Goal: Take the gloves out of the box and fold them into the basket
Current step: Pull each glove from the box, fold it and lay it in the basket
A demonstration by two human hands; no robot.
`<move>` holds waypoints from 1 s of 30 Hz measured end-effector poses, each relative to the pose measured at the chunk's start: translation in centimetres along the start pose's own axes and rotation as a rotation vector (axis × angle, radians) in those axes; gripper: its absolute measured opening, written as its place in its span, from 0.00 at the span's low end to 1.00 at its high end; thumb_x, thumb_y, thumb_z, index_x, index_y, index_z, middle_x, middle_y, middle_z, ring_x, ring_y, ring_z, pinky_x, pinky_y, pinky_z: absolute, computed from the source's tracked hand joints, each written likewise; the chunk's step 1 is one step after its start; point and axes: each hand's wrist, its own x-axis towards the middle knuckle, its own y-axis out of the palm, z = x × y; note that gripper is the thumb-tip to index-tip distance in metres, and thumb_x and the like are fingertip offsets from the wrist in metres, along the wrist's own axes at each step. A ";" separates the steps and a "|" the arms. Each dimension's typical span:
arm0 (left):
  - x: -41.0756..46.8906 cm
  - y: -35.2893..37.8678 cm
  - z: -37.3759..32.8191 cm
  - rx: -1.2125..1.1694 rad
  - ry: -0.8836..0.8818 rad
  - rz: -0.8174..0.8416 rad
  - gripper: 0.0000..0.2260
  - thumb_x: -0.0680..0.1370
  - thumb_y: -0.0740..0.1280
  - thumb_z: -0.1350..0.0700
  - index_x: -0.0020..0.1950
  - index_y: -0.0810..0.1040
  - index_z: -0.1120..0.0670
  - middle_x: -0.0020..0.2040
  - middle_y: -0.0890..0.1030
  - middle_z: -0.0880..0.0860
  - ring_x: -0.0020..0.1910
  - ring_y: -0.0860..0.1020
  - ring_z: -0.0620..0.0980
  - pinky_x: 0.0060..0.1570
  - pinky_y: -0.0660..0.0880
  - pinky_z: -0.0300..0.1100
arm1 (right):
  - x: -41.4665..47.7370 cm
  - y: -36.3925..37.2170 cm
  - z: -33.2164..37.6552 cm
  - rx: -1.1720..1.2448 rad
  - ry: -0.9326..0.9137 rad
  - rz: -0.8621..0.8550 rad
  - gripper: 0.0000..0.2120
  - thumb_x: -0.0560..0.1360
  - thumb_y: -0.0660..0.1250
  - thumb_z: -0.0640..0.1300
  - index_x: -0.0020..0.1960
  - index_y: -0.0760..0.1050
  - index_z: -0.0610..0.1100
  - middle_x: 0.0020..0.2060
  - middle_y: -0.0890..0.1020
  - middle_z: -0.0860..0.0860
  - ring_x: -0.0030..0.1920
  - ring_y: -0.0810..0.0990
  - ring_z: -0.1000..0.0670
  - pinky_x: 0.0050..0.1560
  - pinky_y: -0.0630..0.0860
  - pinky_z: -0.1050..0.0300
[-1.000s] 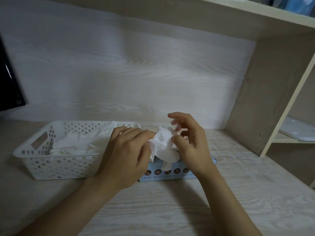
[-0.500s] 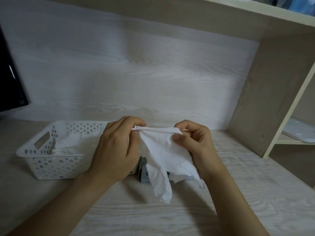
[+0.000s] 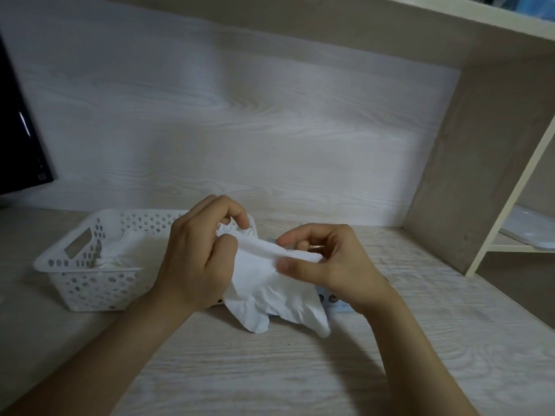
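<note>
A thin white glove [image 3: 270,289] hangs above the desk between my hands, its fingers pointing down. My left hand [image 3: 201,253] pinches its bunched upper left edge. My right hand [image 3: 333,265] pinches the upper right edge between thumb and fingers. The blue glove box [image 3: 333,301] lies behind the glove and my right hand, mostly hidden. A white perforated basket [image 3: 87,280] stands at the left, with several white gloves [image 3: 129,250] lying inside it.
A dark monitor [image 3: 18,139] stands at the far left edge. A wooden shelf side panel [image 3: 480,163] rises at the right, with a white tray [image 3: 528,232] on a lower shelf beyond it. The pale wood desk [image 3: 270,370] extends toward me.
The glove came up out of the box as a crumpled wad and my hands have spread it open. Both hands have drawn slightly apart, stretching its top edge.
</note>
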 end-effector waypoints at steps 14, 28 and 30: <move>0.1 0.4 0.7 0.174 0.012 -0.040 0.06 0.80 0.63 0.62 0.44 0.75 0.56 0.40 0.75 0.47 0.40 0.75 0.42 0.42 0.67 0.30 | 0.2 0.1 -0.5 0.133 -0.096 -0.147 0.07 0.79 0.74 0.44 0.44 0.86 0.42 0.40 0.84 0.41 0.43 0.82 0.46 0.46 0.76 0.48; 1.6 -2.0 4.0 -0.088 -0.335 -0.034 0.02 0.86 0.63 0.53 0.57 0.72 0.50 0.32 0.74 0.59 0.28 0.67 0.47 0.34 0.65 0.44 | 0.7 1.9 -1.0 -0.035 -0.052 -0.203 0.03 0.80 0.75 0.44 0.50 0.87 0.45 0.41 0.89 0.49 0.43 0.88 0.49 0.43 0.81 0.53; 1.7 -2.2 4.6 -0.126 -0.430 -0.020 0.01 0.87 0.61 0.55 0.58 0.71 0.49 0.37 0.77 0.60 0.31 0.69 0.46 0.36 0.66 0.45 | 1.1 2.5 -1.2 -0.189 -0.095 -0.244 0.04 0.82 0.73 0.46 0.51 0.86 0.48 0.40 0.88 0.53 0.42 0.87 0.52 0.42 0.81 0.53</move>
